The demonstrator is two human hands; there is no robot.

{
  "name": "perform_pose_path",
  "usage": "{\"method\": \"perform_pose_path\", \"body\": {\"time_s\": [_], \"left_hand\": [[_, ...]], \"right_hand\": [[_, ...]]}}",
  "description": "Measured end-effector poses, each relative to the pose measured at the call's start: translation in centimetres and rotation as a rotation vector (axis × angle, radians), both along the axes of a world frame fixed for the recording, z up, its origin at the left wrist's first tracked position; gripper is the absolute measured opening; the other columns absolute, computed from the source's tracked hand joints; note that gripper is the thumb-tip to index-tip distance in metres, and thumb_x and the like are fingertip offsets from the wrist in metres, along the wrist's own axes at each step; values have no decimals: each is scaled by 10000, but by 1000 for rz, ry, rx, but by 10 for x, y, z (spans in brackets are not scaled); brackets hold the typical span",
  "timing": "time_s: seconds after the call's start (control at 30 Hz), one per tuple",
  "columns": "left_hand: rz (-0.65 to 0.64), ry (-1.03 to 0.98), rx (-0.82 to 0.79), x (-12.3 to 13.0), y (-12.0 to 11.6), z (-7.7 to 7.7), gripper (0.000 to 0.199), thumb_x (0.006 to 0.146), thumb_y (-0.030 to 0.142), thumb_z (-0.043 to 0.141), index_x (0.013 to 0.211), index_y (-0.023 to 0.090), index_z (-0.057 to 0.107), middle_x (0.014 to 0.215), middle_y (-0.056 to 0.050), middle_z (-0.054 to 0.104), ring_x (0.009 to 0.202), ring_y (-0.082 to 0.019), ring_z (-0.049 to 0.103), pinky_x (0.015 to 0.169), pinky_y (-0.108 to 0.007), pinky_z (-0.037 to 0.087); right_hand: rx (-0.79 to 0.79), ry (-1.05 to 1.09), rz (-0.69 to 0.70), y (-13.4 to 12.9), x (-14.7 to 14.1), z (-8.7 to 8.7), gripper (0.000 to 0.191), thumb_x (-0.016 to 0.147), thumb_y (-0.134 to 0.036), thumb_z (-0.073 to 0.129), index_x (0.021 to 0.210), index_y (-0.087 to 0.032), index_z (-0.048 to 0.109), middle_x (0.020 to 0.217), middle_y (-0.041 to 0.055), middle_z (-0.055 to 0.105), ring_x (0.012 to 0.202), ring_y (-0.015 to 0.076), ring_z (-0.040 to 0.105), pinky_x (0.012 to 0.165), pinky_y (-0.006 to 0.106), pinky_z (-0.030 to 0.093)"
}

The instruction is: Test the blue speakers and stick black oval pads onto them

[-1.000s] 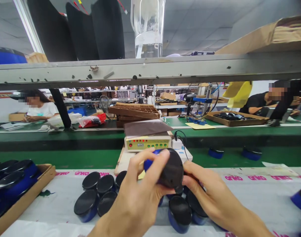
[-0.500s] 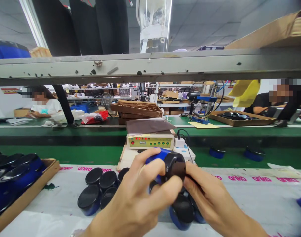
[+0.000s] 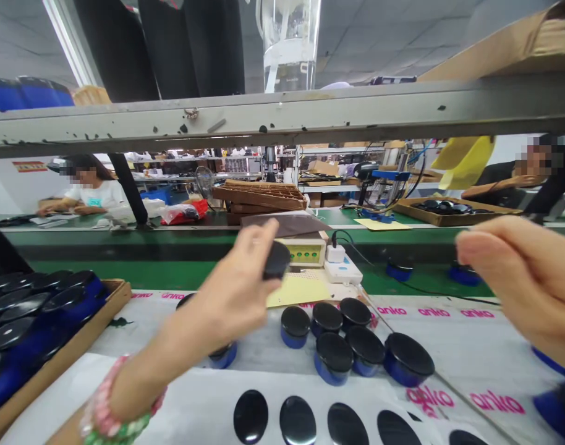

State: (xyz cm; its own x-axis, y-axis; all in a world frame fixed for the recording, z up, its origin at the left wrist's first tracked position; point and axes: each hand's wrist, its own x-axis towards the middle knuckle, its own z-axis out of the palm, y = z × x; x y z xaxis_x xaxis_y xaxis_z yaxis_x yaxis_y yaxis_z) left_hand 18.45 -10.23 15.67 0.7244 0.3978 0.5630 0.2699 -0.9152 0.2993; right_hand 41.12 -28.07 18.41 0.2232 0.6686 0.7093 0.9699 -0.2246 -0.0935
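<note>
Clock hours from mid-view: at eight, a carton (image 3: pixel 118 292) of pieces (image 3: pixel 17 337); at seven, the left hand (image 3: pixel 233 290) grasping a black-faced piece (image 3: pixel 279 261), held at six; below, discs (image 3: pixel 298 421); at five, loose pieces (image 3: pixel 334 357); past three, the right hand (image 3: pixel 526 278), curled, whether around anything I cannot tell.

From far off, I see my left hand (image 3: pixel 236 281) and my right hand (image 3: pixel 518 272), both bare. Round my left wrist (image 3: pixel 141 380) I wear beads. They are small and round, with pink beads (image 3: pixel 105 395) nearest the hand and green beads (image 3: pixel 125 429) next to them. It is fuzzy there, so it may be one bracelet or two. My left arm is bare around the beads.
</note>
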Motion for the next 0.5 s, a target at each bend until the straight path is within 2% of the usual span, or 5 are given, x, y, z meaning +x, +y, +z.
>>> {"method": "perform_pose_path", "body": {"time_s": [0.1,0.17,0.23,0.33,0.5], "left_hand": [[-293,269,-300,10,-16,-56,748,761,168,578,1400,269,203,1296,-96,414,1169,-263,465,1001,-413,406],[-347,300,-426,14,-27,-96,763,717,126,594,1374,277,236,1302,-98,359,1114,-243,498,966,-391,440],[-339,292,-389,12,-31,-121,762,683,60,579,1348,269,272,1308,-102,328,1150,-249,458,974,-389,431],[-329,318,-301,2,-27,-128,761,693,56,591,1348,259,261,1345,-94,347,1213,-262,385,1021,-410,384],[-325,367,-280,-2,-17,-124,597,693,45,608,1214,236,389,1353,-67,410,1213,-257,380,1010,-400,395]], "right_hand": [[-138,-14,98,18,-4,-19,322,931,-479,271,692,-264,293,448,-43,421,362,150,405,421,277,272],[-351,8,204,33,-11,-45,290,920,-452,356,715,-256,296,492,-46,480,397,152,448,429,267,266],[-467,12,266,42,-16,-71,250,918,-400,394,737,-249,311,556,-37,537,456,160,501,451,263,266],[-500,25,310,48,-18,-94,215,930,-354,384,757,-245,316,598,-36,559,502,167,528,477,262,261],[-522,77,299,55,-16,-100,218,929,-355,380,754,-245,311,567,-47,534,497,168,510,483,268,234]]}}
